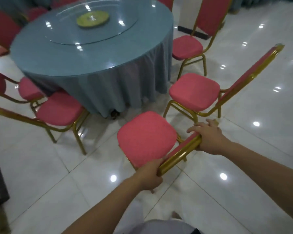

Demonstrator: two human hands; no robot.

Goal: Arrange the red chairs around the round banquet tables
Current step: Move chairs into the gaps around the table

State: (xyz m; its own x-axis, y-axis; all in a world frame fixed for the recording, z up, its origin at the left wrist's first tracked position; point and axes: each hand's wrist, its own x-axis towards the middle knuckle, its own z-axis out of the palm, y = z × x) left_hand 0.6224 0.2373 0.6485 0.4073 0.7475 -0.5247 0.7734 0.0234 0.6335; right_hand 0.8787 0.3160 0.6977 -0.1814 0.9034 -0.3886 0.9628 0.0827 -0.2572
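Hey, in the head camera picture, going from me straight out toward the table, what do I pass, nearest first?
Your left hand gripping the backrest → the seat of that chair → table → glass turntable → green disc.

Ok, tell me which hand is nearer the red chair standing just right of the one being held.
Right. The right hand grips the held chair at the rail end beside the neighbouring chair; the left hand grips the rail's opposite end, farther away.

Left grip (150, 174) and right grip (208, 137) hold the red chair (144, 139) by its gold top rail (179, 154).
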